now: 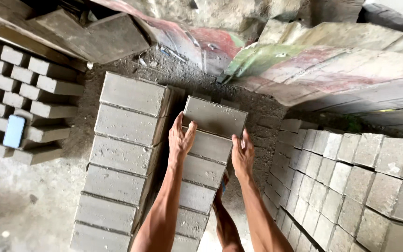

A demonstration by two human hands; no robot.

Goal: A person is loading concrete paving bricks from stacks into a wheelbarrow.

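Observation:
A grey concrete block (pixel 215 116) lies on top of a tall stack of like blocks (pixel 200 186) in the middle of the view. My left hand (pixel 181 138) presses on the block's left side with fingers spread. My right hand (pixel 242 155) grips its right lower corner. Both arms reach up from the bottom of the frame. A second, slightly taller stack of the same blocks (pixel 124 154) stands right beside it on the left, touching or nearly so.
Rows of grey blocks (pixel 350 186) are laid out at the right. More blocks (pixel 29 98) stack at the left, with a blue phone (pixel 14 131) lying on them. Faded painted sheeting (pixel 304 65) and dirt ground lie beyond. Concrete floor (pixel 19 205) shows lower left.

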